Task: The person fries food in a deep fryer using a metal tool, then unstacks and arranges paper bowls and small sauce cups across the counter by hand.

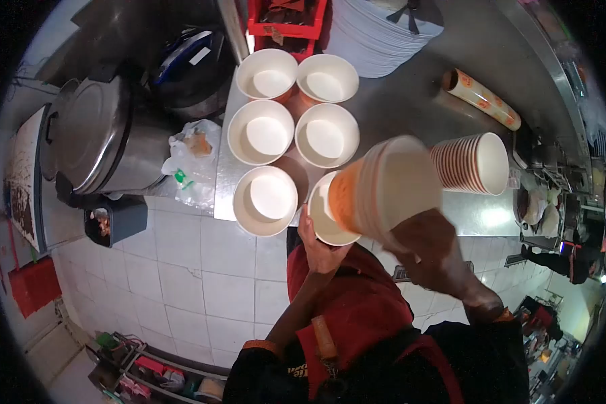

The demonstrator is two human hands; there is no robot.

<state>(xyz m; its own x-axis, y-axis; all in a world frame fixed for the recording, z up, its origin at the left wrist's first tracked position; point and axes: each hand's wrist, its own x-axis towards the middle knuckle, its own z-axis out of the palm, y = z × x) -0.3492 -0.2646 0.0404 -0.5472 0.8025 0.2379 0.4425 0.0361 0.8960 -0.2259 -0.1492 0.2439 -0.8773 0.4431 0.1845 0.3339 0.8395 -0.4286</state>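
My left hand (322, 252) is wrapped round the near side of a white paper bowl (337, 232) at the counter's front edge. In my right hand (424, 249) is a short stack of orange-and-white paper bowls (384, 188), tilted, slightly blurred and partly above the bowl at my left hand. Several empty bowls stand upright in two columns, among them a front left bowl (265, 201) and a middle right bowl (327, 135). Right of my right hand, a long nested stack of bowls (470, 163) lies on its side.
On the steel counter (411, 101) are a stack of white plates (377, 40), a red crate (288, 27) and a patterned tube (485, 99). To the left are a large steel pot (91, 135), a plastic bag (194, 158) and a dark bin (124, 221). A person (565, 262) is far right.
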